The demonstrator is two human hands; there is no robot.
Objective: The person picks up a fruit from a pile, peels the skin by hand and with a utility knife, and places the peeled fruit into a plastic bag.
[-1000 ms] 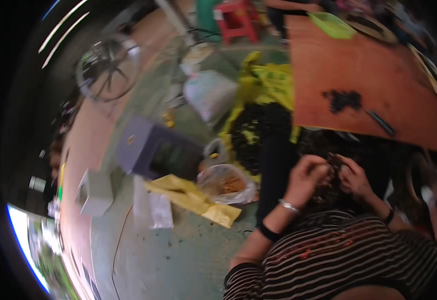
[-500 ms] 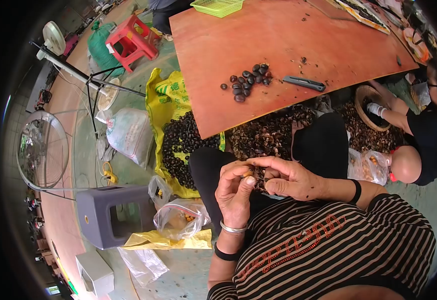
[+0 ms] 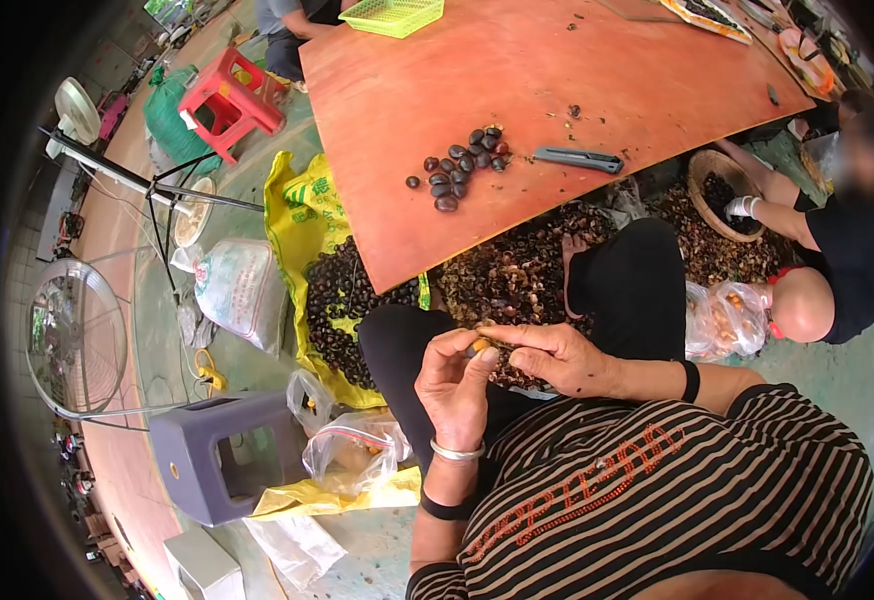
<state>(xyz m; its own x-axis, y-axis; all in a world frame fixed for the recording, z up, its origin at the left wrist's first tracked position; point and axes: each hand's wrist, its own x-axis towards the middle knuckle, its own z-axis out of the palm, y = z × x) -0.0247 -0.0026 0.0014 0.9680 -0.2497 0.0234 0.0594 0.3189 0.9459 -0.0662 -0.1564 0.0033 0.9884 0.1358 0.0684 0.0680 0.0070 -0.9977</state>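
In the head view, my left hand (image 3: 455, 385) pinches a small yellowish nut (image 3: 480, 345) between thumb and fingers. My right hand (image 3: 555, 357) is beside it, its fingertips meeting the nut's upper side; whether they hold a piece of shell is too small to tell. Beyond my hands, several dark shiny nuts (image 3: 460, 170) lie loosely grouped on the reddish board (image 3: 407, 90). A grey utility knife (image 3: 578, 159) rests to their right. Many more dark nuts (image 3: 332, 300) fill a yellow sack (image 3: 302, 210) left of my knees, and broken shells (image 3: 507, 270) cover the floor under the board's edge.
A grey stool (image 3: 227, 455) and plastic bags (image 3: 357, 445) stand at the left. Farther off are a red stool (image 3: 232, 100), a fan (image 3: 79, 110) and a green basket (image 3: 393, 14). At the right, a person (image 3: 852, 240) reaches into a round basket (image 3: 702, 190); another sits at the top.
The view has shifted, so the board and nuts appear farther left. My right fingers have straightened and closed in on my left fingertips. The co-worker's gloved hand has moved within the round basket.
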